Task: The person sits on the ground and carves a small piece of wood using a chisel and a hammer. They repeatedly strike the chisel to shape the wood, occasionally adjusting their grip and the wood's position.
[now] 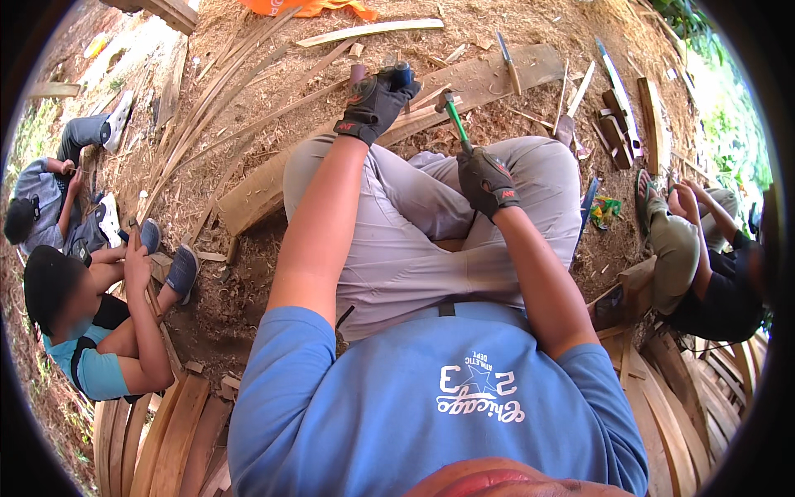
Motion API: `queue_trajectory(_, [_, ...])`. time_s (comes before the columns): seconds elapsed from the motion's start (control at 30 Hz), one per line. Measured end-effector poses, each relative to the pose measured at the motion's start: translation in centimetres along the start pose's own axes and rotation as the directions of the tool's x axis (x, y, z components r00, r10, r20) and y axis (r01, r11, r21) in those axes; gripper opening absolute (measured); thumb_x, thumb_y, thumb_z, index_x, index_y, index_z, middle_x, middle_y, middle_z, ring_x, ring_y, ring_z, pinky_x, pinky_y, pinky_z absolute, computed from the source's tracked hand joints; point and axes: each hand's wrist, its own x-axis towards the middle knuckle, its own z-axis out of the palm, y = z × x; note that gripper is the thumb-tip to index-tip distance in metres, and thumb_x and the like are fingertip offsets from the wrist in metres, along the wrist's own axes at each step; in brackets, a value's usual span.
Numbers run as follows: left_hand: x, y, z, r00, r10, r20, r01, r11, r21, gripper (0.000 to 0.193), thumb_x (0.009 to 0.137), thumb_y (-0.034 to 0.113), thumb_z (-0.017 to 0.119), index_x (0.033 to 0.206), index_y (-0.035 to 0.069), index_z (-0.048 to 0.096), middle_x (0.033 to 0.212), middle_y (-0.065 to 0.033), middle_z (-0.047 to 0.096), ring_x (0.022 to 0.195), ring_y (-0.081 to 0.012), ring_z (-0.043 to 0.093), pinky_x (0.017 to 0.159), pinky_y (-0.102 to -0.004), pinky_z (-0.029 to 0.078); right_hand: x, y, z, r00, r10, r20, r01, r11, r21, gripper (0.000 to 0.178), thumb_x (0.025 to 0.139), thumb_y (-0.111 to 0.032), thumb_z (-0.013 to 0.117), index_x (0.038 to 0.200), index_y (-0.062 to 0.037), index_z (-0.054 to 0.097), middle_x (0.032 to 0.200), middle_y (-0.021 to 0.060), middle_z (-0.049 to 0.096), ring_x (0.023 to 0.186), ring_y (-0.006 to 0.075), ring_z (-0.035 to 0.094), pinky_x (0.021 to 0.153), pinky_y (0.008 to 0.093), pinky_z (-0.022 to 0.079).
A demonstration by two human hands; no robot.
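Observation:
My right hand point(487, 180), in a black glove, is closed round the green handle of a hammer point(455, 118). The hammer's head points up and away, above my crossed legs. At the far left, my gloved left hand point(371, 103) is closed on a tool with a brown rounded end point(357, 74) and a dark blue rounded end point(403, 74). Its kind is mostly hidden by the glove. Beneath and beyond both hands lies a long wooden plank point(489, 81), reaching past my left knee.
A chisel-like tool point(508, 65) rests on the plank. To the right lie a handsaw point(619, 95) and brown wooden blocks point(614, 128). Thin strips and shavings cover the ground. Two people point(108, 315) sit at left, another point(704, 248) at right. Curved boards point(178, 431) lie behind me.

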Motion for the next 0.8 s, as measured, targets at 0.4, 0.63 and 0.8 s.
queue_trajectory(0.4, [-0.6,1.2,-0.4,0.998,0.029,-0.053,-0.030,0.999,-0.030,0.026,0.095,0.030,0.076,0.110,0.008,0.076,0.101,-0.0064,0.080,0.100,-0.0214,0.073,0.106,-0.0389,0.047,3.6,1.6,4.3,0.966,0.250,0.074,-0.253,0.966,0.043,0.030,0.100,-0.023,0.050,0.114,-0.0043,0.068,0.111,0.0287,0.071,0.107,0.0471,0.069,0.089,0.0548,0.055])
queue_trajectory(0.63, [-0.8,3.7,-4.0,0.966,-0.227,-0.123,0.198,0.958,-0.207,0.019,0.096,0.022,0.077,0.109,0.009,0.074,0.099,-0.0040,0.075,0.093,-0.0140,0.069,0.085,-0.0302,0.057,4.4,2.7,4.2,0.954,0.252,0.161,-0.237,0.965,-0.108,0.033,0.095,-0.019,0.055,0.120,0.0006,0.065,0.121,0.0277,0.071,0.114,0.0443,0.070,0.092,0.0518,0.057])
queue_trajectory(0.8, [-1.4,1.2,-2.7,0.987,-0.133,-0.092,0.105,0.960,-0.261,0.023,0.096,0.026,0.077,0.111,0.009,0.075,0.104,-0.0065,0.077,0.098,-0.0200,0.071,0.091,-0.0372,0.057,3.8,0.9,3.3,0.949,0.260,0.179,-0.245,0.964,-0.100,0.034,0.096,-0.018,0.052,0.121,0.0021,0.064,0.119,0.0296,0.071,0.114,0.0447,0.069,0.093,0.0519,0.057])
